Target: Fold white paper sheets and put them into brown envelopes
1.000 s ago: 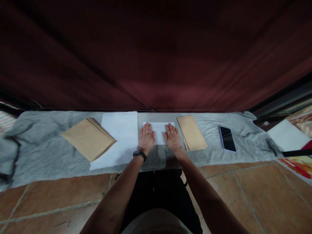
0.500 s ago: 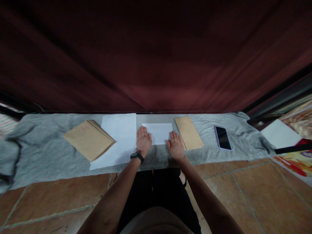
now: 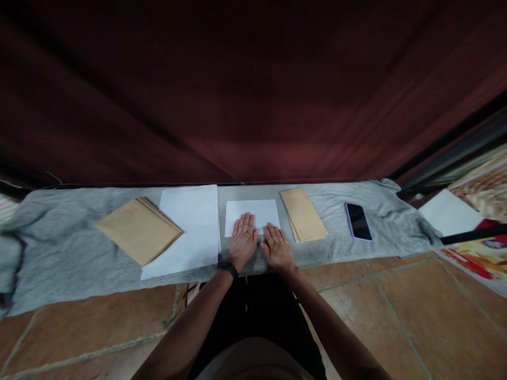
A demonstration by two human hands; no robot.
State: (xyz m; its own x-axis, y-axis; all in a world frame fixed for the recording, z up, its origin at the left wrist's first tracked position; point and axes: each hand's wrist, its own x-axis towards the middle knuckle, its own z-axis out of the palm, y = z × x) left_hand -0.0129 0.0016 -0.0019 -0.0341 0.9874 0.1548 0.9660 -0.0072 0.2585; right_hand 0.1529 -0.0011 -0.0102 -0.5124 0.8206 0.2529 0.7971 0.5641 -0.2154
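Observation:
A small folded sheet of white paper (image 3: 253,208) lies in front of me on the grey cloth. My left hand (image 3: 244,238) rests flat with its fingertips on the near part of the paper, a dark band around the wrist. Close beside it, my right hand (image 3: 278,247) also lies flat, fingers stretched onto the paper's near right edge. Neither hand grips anything. To the left is a stack of larger white sheets (image 3: 194,211), partly covered by a pile of brown envelopes (image 3: 138,232). More brown envelopes (image 3: 304,214) lie just right of the folded paper.
A phone (image 3: 358,221) lies on the grey cloth (image 3: 71,253) farther right. Behind the narrow covered surface hangs a dark red curtain (image 3: 253,116). A white sheet (image 3: 450,212) and a colourful printed box or poster (image 3: 481,258) are at the far right. Below is a tiled floor (image 3: 368,316).
Both hands have come nearer to me, from the paper's two sides to its near edge. The left hand has also shifted right, and the two hands are now closer together.

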